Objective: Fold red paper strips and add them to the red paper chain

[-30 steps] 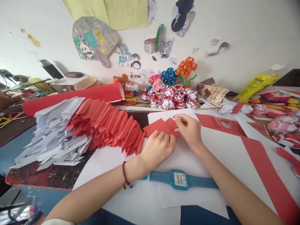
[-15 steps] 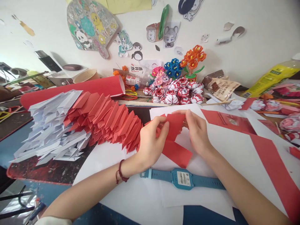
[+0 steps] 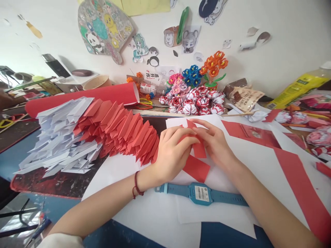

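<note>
Between my two hands is a small piece of red paper (image 3: 199,148), with a pointed corner showing above the fingers. My left hand (image 3: 173,151) is closed on its left side, fingertips meeting those of the other hand. My right hand (image 3: 216,141) grips the paper from the right; part of the fold is hidden behind the fingers. Just under the hands a red paper strip (image 3: 197,168) lies on white sheets (image 3: 144,199). To the left, a long row of folded red paper pieces (image 3: 121,129) runs up close to my left hand, joining folded white paper pieces (image 3: 62,137).
A blue watch (image 3: 200,193) lies face-up between my forearms. Behind are a red corrugated roll (image 3: 85,96), red-and-white paper flowers (image 3: 196,101) and orange flowers (image 3: 214,65) in a pot. At right lie a long red strip (image 3: 301,186) and a yellow-labelled bottle (image 3: 300,88).
The red paper was spread flat between my hands; now it is bent into a point at the top. My left hand has moved right, and my fingertips have come together.
</note>
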Tool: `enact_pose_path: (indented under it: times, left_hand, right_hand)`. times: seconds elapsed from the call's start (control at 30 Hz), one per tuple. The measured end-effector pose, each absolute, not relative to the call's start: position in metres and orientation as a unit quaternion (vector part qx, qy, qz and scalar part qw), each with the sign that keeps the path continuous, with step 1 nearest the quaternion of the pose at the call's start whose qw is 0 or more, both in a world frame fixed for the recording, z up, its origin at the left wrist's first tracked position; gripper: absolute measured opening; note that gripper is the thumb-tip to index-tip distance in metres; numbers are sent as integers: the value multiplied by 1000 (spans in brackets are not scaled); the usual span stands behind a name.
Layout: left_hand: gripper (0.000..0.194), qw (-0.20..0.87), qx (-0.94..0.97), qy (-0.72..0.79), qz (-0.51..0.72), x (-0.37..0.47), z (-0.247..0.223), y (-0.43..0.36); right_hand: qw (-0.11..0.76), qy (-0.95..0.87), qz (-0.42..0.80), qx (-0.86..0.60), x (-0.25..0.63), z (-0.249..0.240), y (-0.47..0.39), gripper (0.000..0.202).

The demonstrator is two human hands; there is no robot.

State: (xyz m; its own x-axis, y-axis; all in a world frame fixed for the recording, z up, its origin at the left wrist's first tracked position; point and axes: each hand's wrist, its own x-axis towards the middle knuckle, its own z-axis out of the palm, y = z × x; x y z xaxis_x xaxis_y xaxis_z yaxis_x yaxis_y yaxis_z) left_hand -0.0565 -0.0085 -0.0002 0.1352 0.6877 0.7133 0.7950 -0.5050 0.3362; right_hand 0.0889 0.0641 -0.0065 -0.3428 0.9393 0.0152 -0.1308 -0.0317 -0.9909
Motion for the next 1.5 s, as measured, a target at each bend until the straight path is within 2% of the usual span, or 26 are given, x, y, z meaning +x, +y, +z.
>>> enact_pose_path:
  times: [0.07,0.13,0.37,0.47,0.67,0.9,1.03,1.3,1.5]
  left_hand:
    - [24,50,-752,-504,-422,-56,0,-8]
    - [24,32,-737,-527,-421,-57,1,-7]
    - [37,-46,-668,-619,-409,-60,-2,-3]
    - [33,-63,-667,-633,-388,-60,-3,-2]
    - [7,24,-660,-631,-407,-61,2,-2]
    - [4,200,-679,-576,-409,-65,-1,3]
    - [12,297,-698,-533,-375,-68,-5,6]
    - [12,322,-706,-516,-364,-71,-5,5]
    - [13,255,-686,-550,-402,-74,-1,9]
  right_hand:
    - [441,-548,608,-370,90,-7,65,59]
    - [456,-549,598,-366,92,-9,67,61]
    - [481,-554,578,-358,91,-11,67,49]
    - [487,-565,567,-349,89,-10,64,38]
    - [473,-579,559,-358,86,-10,64,23]
    - [459,-585,565,-357,86,-11,62,25]
    - [468,-600,541,-358,85,-11,59,24]
    - [464,-654,484,-350,84,-16,55,28]
    - [477,-665,455,-351,84,-10,51,23]
